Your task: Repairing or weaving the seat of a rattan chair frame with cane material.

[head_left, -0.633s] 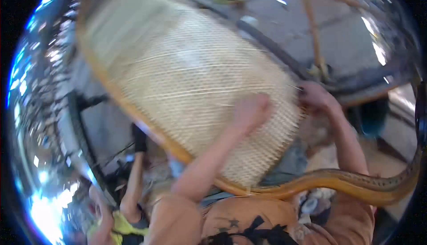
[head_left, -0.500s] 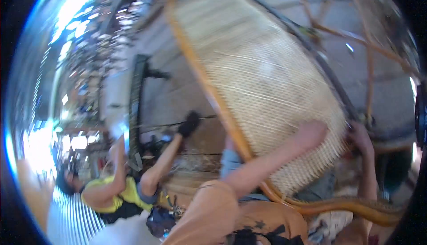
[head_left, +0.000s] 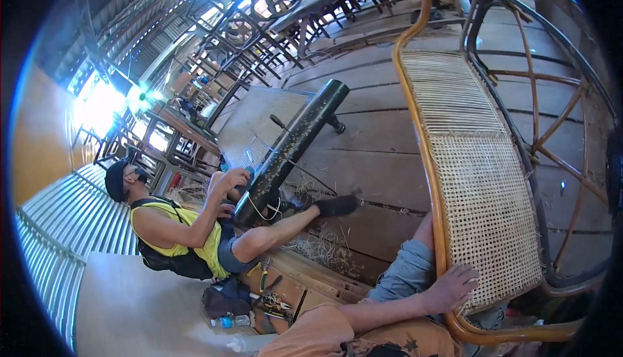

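Observation:
A wooden chair frame [head_left: 439, 227] with a honey-coloured curved rail leans over my lap. Woven cane webbing [head_left: 487, 188] fills its panel; the lower part is an open lattice, while the upper part shows parallel cane strands [head_left: 451, 91]. My left hand [head_left: 451, 288] rests on the lower left corner of the weave, beside the rail, its fingers lying over the cane and holding nothing that I can see. My right hand does not show. Loose cane ends fringe the panel's right edge.
At the left, a seated person in a yellow top [head_left: 175, 227] works at a dark cylinder [head_left: 292, 153] with a cane sheet [head_left: 259, 120]. Pliers [head_left: 276, 303] and a plastic bottle [head_left: 230, 322] lie near my left arm. Cane scraps [head_left: 328, 247] litter the plank floor. Chair frames are stacked behind.
The view has swung, so the chair now appears farther right and more upright. My left hand has shifted toward the panel's lower left corner. The right hand, seen earlier at the far edge, is gone from view.

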Demonstrator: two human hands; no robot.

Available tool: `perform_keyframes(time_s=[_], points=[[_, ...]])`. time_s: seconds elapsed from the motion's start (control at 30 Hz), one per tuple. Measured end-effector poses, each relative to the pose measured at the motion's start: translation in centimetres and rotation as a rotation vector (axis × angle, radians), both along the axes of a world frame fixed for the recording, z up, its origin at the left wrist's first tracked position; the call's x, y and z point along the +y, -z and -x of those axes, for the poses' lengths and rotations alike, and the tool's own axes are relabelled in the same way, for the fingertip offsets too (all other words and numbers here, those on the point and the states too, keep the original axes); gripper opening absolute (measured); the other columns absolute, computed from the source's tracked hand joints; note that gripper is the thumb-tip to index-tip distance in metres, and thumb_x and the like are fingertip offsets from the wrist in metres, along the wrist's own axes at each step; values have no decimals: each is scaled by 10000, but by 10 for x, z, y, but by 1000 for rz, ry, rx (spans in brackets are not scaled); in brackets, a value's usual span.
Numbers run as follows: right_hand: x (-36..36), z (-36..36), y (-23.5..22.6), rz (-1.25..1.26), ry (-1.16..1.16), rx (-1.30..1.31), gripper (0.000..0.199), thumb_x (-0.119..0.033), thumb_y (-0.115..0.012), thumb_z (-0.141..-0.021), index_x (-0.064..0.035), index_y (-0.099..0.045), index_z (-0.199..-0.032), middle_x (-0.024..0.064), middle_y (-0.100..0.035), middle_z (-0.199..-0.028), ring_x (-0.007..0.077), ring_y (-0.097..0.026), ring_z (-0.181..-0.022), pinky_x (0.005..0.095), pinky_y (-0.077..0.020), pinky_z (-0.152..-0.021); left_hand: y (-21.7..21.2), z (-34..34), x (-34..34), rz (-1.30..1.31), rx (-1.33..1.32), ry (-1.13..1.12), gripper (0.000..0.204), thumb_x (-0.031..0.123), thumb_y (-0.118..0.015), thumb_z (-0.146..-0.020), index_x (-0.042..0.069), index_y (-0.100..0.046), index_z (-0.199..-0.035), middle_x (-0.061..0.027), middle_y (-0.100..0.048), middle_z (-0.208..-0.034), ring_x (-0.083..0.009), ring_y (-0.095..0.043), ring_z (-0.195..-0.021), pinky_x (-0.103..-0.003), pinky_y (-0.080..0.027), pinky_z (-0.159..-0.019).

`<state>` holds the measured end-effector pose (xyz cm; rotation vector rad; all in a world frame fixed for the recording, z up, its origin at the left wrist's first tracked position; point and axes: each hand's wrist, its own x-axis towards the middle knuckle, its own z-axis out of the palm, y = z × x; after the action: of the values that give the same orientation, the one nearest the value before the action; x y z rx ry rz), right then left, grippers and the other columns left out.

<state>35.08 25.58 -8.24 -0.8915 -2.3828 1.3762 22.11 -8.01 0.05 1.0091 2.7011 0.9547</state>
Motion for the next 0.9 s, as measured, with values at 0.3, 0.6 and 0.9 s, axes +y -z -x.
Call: perform_keyframes(time_s=[0.3,0.6,0.9], points=[[-71,-26,-4,-105,-91,-165,233,-183,-517,-896,34,-556,-969,124,-559,-873,277,-511,-806,388,-415,-776,14,-16,-14,-176,174,146,331,229,-670,-711,47,-578,-972,-126,-486,-1118,-342,-398,-1194,-498,-282,-1039],[-79,-77,12,-238,-48,-286,228,-177,-531,-886,38,-553,-956,171,-560,-870,325,-521,-821,416,-410,-791,28,-26,-35,-123,424,368,538,320,-649,-724,71,-530,-1186,-150,-435,-1332,-382,-307,-1330,-576,-163,-1087],[-101,-210,60,-304,267,-500,224,-172,-545,-876,42,-549,-942,218,-561,-867,374,-530,-835,443,-405,-807,11,-21,-21,-137,581,409,365,158,-538,-807,152,-572,-1171,-30,-529,-1245,-269,-447,-1247,-533,-264,-1000]])
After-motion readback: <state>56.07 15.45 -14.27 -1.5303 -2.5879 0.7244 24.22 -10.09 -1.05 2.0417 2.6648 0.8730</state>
